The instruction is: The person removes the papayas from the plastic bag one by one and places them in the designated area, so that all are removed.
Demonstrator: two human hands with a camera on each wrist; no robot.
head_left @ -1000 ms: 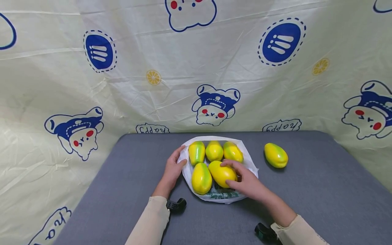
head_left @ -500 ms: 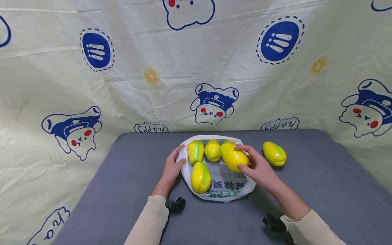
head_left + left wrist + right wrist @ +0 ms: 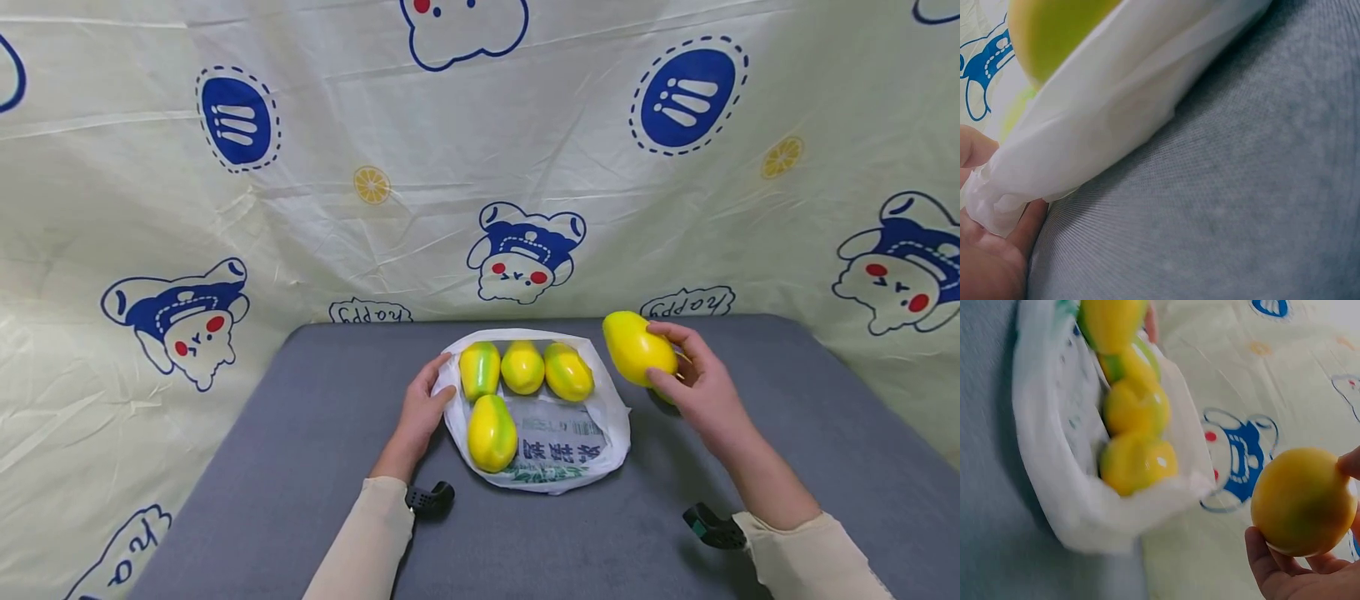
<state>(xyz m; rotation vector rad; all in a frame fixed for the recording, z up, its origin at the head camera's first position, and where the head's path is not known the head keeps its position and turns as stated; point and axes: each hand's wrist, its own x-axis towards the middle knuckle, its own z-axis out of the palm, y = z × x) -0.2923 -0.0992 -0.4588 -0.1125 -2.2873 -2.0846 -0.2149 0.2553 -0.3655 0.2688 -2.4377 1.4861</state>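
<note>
In the head view a white plastic bag (image 3: 613, 421) lies open on the table, its edge rolled down. Three yellow-green papayas (image 3: 522, 367) sit along its back and one papaya (image 3: 492, 433) at its front left. My left hand (image 3: 422, 408) pinches the bag's left rim, thumb inside and fingers outside; the left wrist view shows the white film (image 3: 1085, 137) between them. To the right of the bag my right hand (image 3: 705, 387) holds a papaya (image 3: 632, 346) in the air, thumb and fingers around it. Behind that hand another papaya (image 3: 663, 399) is mostly hidden.
The grey table (image 3: 337, 392) runs back to a hanging pale cloth (image 3: 315, 242) printed with cartoon figures. A black wrist device (image 3: 431, 500) is on the left wrist, another device (image 3: 712, 527) on the right. Dark printing (image 3: 558, 451) shows on the bag's floor.
The right hand has lifted a papaya out of the bag's front right and carried it right, beyond the rim. It now covers most of the loose papaya. The left hand stays at the rim.
</note>
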